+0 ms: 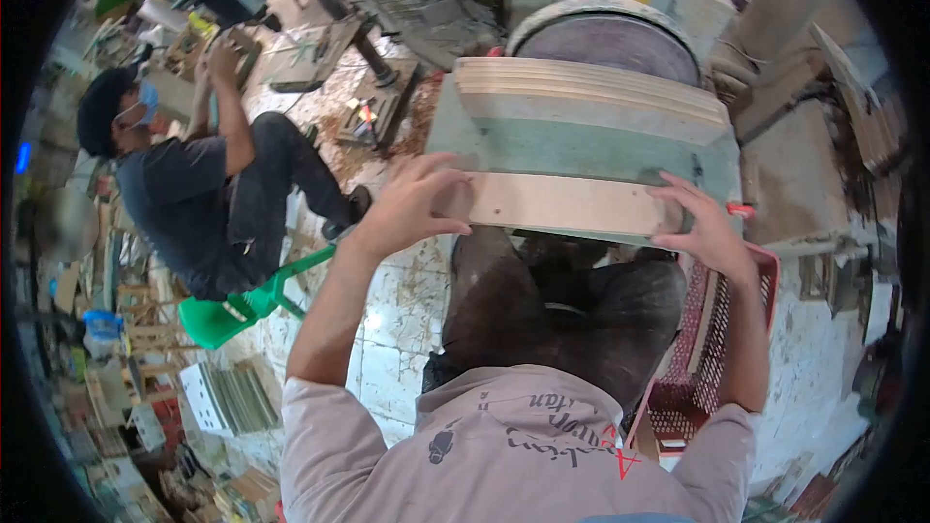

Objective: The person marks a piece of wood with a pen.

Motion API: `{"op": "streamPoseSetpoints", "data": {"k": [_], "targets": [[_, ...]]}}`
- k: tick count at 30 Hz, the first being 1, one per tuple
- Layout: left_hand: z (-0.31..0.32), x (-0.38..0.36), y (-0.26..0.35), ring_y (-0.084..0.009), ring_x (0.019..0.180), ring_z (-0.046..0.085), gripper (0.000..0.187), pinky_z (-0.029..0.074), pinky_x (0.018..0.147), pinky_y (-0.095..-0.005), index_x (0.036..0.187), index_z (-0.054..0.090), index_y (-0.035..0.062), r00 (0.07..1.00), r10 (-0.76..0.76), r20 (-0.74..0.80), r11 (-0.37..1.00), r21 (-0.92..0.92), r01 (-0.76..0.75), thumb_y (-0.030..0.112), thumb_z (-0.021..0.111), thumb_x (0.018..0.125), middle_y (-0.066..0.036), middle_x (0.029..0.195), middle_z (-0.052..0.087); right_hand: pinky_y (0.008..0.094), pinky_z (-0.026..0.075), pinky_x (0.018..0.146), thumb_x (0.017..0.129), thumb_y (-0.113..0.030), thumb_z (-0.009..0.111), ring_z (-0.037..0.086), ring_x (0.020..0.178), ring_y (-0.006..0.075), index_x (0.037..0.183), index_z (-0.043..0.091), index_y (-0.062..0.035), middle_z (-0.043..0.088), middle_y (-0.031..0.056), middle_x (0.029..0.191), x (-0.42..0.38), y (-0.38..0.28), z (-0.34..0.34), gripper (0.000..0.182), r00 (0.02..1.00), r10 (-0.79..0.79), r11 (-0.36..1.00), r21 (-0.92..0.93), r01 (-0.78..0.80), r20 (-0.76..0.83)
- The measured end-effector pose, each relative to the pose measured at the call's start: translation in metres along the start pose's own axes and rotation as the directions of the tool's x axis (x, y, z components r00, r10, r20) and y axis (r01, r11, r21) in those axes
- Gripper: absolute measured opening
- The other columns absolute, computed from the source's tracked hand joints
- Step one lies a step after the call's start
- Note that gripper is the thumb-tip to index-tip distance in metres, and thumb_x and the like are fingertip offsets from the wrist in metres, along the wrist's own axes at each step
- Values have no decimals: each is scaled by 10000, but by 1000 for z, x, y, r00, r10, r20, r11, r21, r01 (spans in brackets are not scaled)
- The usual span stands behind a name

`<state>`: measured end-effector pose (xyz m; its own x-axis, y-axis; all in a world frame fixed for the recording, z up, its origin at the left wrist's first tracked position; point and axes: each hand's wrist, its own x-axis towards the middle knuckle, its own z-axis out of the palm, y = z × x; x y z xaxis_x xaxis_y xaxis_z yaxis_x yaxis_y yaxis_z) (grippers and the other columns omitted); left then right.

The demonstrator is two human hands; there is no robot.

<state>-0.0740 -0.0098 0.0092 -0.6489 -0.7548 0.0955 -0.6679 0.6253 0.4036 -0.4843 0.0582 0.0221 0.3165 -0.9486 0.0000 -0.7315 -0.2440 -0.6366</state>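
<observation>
A pale wooden board (567,203) with a small dark hole near each end lies across the near edge of the green worktable (581,147). My left hand (412,203) grips its left end, thumb on the near side and fingers on the far side. At the right end, my right hand (705,225) holds the board the same way, fingers curved over it. Beyond the board, several similar wooden boards (591,97) stand on edge in a row. Behind that row rises a large round disc (610,39) with a pale rim.
To the right of my legs sits a red plastic crate (678,397) with wood pieces inside. A co-worker (184,174) sits on a green chair (218,323) at the left, near a drill-press-like stand (373,68). A stack of panels (228,397) rests on the tiled floor.
</observation>
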Motion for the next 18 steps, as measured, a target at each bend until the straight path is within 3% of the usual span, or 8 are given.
{"op": "streamPoseSetpoints", "data": {"k": [2,3,5,7,9,10,13,18], "targets": [[7,-8,-2,-323,1160,507,467,415,975,-412,1161,598,57,966,-132,-224,991,-50,124,247,754,765,-137,1247,546,368,404,1010,803,-137,709,523,1195,304,1191,588,-59,540,165,1296,-10,8,10,414,977,-26,999,-29,20,-212],[12,-13,-8,-330,1122,529,440,430,957,-402,1160,609,43,926,-214,-312,975,-120,185,224,738,781,-152,1213,559,368,404,1010,803,-137,709,523,1195,304,1191,588,-59,540,165,1296,-15,13,18,414,975,1,999,-43,-11,-224],[21,-28,-25,-278,1013,598,376,463,891,-332,1164,607,-2,853,-367,-371,926,-236,296,182,685,845,-145,1121,610,339,445,963,836,-106,673,541,1171,260,1172,591,-32,549,167,1275,-21,20,38,354,885,248,926,364,-97,-394],[28,-39,-31,-174,911,618,327,463,842,-260,1159,617,-40,780,-577,-243,742,-556,376,151,633,895,-112,1029,661,311,477,901,868,-74,630,581,1101,229,1151,593,-5,586,162,1205,-26,20,53,293,847,284,918,383,-104,-450],[29,-42,-30,-135,897,604,327,461,824,-237,1158,616,-58,767,-612,-195,688,-609,394,149,625,906,-95,1022,665,308,487,867,875,-58,613,616,1014,227,1134,594,13,616,149,1132,-26,19,62,269,789,408,876,440,-197,-460],[29,-43,-30,-97,884,590,329,458,805,-214,1157,615,-76,738,-656,-157,628,-657,418,148,617,916,-79,1015,670,310,498,833,882,-63,610,633,940,207,1124,596,24,644,142,1064,-25,15,64,258,767,420,860,483,-166,-484],[33,-45,-35,-89,891,582,336,454,809,-210,1155,618,-83,718,-688,-106,525,-756,391,148,627,911,-77,1007,670,305,502,826,884,-66,612,629,931,176,1115,593,40,655,138,1036,-21,16,67,255,720,472,817,559,-142,-508],[33,-45,-33,-81,860,572,328,450,792,-211,1150,623,-81,703,-706,-80,493,-769,407,140,631,907,-56,985,667,296,511,800,878,-49,614,645,891,169,1064,604,51,676,127,978,-23,15,70,211,673,533,784,598,-165,-513]]}}
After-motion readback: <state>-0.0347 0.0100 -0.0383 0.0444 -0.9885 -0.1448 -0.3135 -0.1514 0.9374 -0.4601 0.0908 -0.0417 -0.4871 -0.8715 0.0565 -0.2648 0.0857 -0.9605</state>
